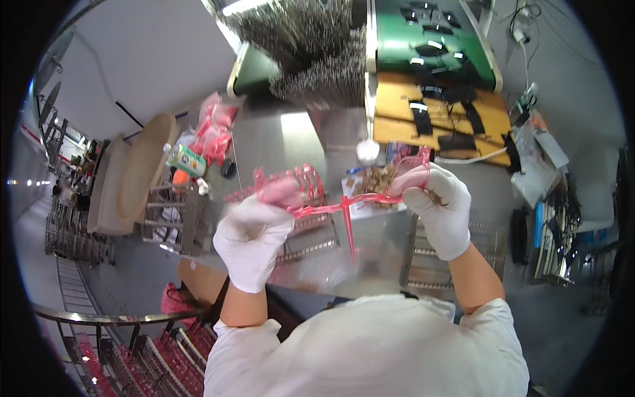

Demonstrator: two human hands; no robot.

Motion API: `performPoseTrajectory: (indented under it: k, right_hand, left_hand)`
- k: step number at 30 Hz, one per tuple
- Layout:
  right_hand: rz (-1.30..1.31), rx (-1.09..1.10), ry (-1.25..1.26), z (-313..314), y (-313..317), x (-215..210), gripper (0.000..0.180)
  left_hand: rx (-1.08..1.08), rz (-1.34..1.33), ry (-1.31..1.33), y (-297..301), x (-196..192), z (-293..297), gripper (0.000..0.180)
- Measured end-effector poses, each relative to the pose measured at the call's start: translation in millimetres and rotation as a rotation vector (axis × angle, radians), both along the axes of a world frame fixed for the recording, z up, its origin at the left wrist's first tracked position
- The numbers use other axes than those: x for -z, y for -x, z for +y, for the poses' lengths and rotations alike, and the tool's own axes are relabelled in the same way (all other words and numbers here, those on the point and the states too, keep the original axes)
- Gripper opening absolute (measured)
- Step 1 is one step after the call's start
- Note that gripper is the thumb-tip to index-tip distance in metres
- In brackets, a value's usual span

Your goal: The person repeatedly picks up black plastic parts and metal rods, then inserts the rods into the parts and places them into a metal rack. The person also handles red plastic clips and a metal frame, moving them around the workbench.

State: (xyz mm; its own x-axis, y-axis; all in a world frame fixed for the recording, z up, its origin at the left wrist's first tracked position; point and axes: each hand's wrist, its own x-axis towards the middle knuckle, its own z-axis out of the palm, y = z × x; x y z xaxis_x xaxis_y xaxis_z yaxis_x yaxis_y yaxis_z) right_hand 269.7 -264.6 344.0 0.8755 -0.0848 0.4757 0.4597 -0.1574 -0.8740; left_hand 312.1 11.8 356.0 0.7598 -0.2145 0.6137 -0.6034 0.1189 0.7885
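Both my hands wear white gloves and hold up one translucent pink moulded plastic piece [360, 199] above the metal table. A thin runner spans between the hands, and a tapered stem points from its middle down toward me. My left hand [248, 241] is closed on the piece's left end. Around the right end, where a rounded clear pink lens-like part stands up, the fingers of my right hand [440, 215] are closed. Just beyond my left hand, more pink plastic parts [311, 180] stand in a row; what supports them is partly hidden. Small brown blocks [376, 178] lie on a white sheet between my hands.
A green conveyor belt [403, 40] with black curved pieces slopes down to a yellow board [397, 119]. Dense thin metal rods [317, 73] stand at the back. Pink bags [215, 129] and a bottle [185, 160] are left. Wire racks [423, 264] stand nearby; a railing [119, 319] runs lower left.
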Motion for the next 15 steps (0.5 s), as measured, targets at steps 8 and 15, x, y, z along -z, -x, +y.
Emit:
performPoseTrajectory:
  k: [8,15]
  right_hand:
    - [0.693,-0.031,-0.38,10.2,80.3,109.0,0.006]
    - [0.85,-0.004,-0.46,14.8,115.0,148.5,0.018]
  left_hand:
    - [-0.114,0.91,-0.049,57.6,69.0,-7.8,0.017]
    - [0.024,0.709,-0.249,80.7,92.7,-0.5,0.02]
